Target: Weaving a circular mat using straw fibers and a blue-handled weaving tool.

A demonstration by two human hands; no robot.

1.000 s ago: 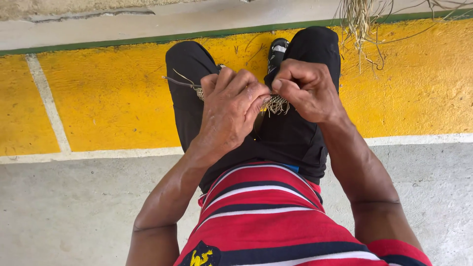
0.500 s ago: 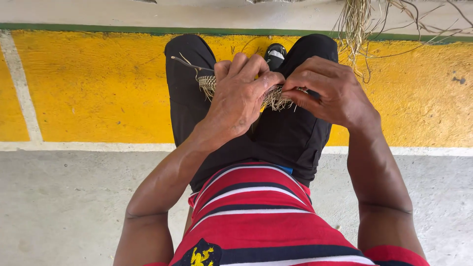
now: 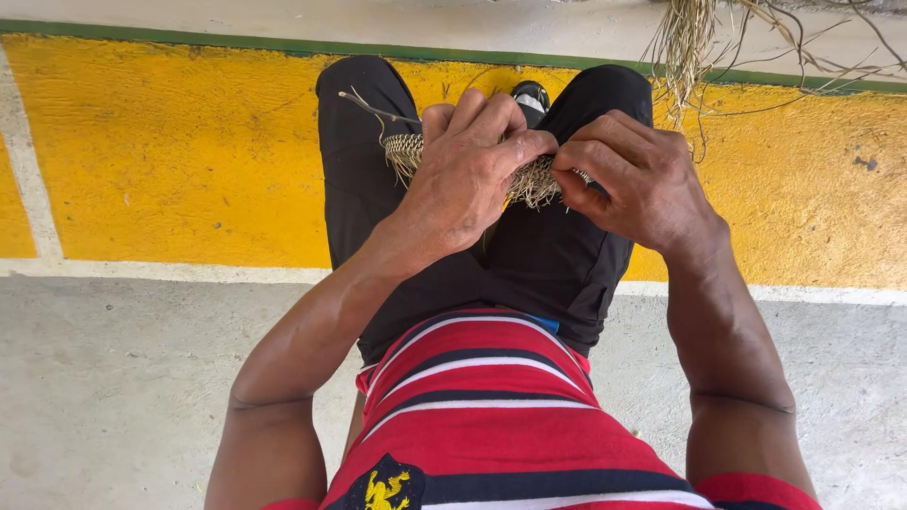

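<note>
Mostly hidden under the knuckles, a woven straw piece [image 3: 408, 151] shows only its frayed edges over the lap, above a yellow-painted floor band [image 3: 170, 151] and grey concrete, while the left hand [image 3: 468, 175] clamps it from above and the right hand [image 3: 638, 179] pinches its fibres, with loose straw [image 3: 685, 42] cut off at the top edge.

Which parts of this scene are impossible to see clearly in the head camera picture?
- Middle of the woven straw-coloured fibre strip: head view, covered by the left hand and right hand.
- Fingertips at the fibre: head view, curled under the hands, so the exact pinch is hidden.
- Bundle of loose dry fibres: cut off by the top edge.
- Black shoe: mostly hidden between the knees.
</note>
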